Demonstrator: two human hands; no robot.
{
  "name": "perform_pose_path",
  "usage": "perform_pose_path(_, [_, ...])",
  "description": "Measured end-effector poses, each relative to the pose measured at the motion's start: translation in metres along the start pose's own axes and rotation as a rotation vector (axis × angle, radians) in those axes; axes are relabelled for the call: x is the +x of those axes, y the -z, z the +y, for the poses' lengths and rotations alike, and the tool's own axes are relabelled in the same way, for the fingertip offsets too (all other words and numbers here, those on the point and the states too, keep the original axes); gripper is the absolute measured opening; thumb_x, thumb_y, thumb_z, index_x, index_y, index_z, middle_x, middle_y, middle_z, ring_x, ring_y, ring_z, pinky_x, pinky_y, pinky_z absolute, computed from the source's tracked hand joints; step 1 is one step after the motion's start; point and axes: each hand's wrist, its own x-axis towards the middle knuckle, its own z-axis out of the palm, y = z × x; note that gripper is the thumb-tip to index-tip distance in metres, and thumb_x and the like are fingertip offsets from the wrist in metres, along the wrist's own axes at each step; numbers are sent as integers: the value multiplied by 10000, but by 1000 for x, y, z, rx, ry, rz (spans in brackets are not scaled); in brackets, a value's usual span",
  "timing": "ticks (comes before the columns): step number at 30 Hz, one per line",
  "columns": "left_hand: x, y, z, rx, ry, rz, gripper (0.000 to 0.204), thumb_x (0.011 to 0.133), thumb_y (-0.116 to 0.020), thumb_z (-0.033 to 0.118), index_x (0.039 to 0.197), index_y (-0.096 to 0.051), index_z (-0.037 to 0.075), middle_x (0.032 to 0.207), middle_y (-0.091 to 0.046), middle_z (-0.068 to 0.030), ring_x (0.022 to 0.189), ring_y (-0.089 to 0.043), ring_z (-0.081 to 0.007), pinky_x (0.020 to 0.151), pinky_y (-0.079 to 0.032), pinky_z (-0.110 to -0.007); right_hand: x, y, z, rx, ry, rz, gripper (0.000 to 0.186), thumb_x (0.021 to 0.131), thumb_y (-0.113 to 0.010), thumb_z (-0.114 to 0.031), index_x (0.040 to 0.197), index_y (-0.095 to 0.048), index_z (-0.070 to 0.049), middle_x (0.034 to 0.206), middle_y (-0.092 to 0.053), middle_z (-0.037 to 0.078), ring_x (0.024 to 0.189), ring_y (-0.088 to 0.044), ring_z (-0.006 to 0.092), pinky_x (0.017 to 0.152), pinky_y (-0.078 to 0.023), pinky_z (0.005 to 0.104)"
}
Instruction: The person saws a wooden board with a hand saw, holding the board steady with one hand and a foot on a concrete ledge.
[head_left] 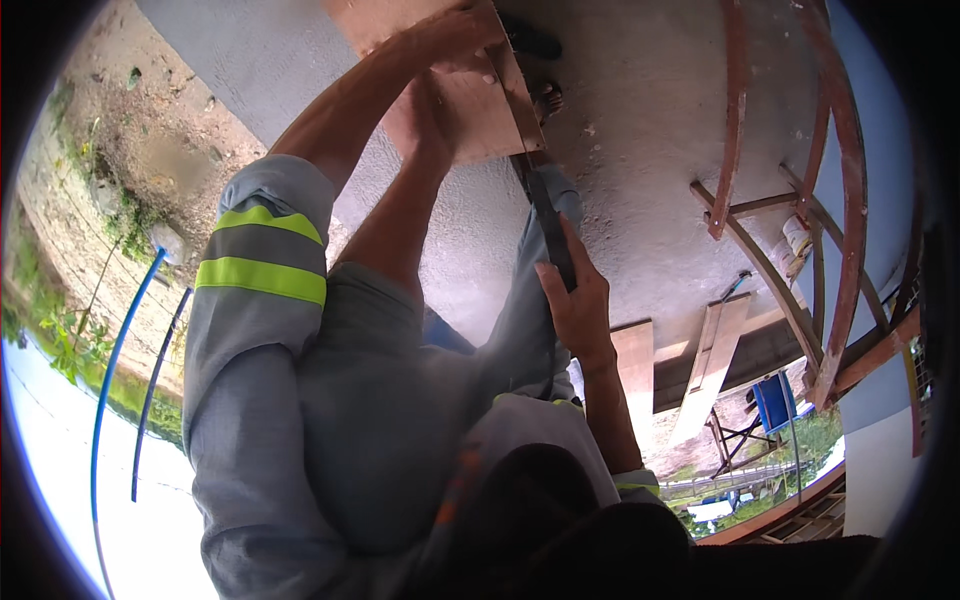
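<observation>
hands on a board, tool in the other hand, seen upside down

right hand wrapped shut around a dark long tool, its far end meeting the edge of the wooden board. left hand beyond it, fingers clamped over the board's far edge, board lying on grey concrete. past the right hand: rusty curved metal frame, loose planks, a blue chair.

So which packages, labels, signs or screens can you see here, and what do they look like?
White tub: right of centre, among the curved reddish wooden frames; round, white, with a darker band that may be a label, too small to tell.
Signs or screens: none in view.
</observation>
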Motion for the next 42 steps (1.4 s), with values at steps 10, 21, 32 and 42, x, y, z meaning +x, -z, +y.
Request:
perform_pose_path(10, [-3,2,4,-372,463,-174,463,777,-836,390,1106,-713,89,1068,-726,-89,1181,-619,-265,1087,-363,-439,-84,44,7,30,-314,-114,594,956,-627,-207,1515,-487,-61,1158,-718,238,1037,-718,320,914,-552,406])
perform_pose_path(21, [9,-34,-16,111,16,34,433,839,-745,399,1167,-720,118,1104,-753,-110,1122,-683,-264,1110,-366,-471,64,-19,26,34,0,-37,567,980,-645,-253,1491,-504,-52,1135,-717,248,978,-729,361,852,-562,416])
perform_pose_path(32, [-3,2,1,-123,208,-83,480,772,-847,352,1152,-676,114,1012,-718,-85,1097,-651,-288,1093,-348,-458,-57,13,95,31,229,125,536,987,-614,-224,1482,-518,-39,1174,-707,235,899,-740,303,743,-575,386])
perform_pose_path(42, [-14,22,14,-83,212,-77,439,784,-832,387,1088,-679,110,936,-716,-86,1040,-647,-279,1038,-364,-450,-116,44,74,21,-60,-66,596,967,-621,-233,1507,-485,-21,1196,-713,228,1034,-721,306,912,-549,409])
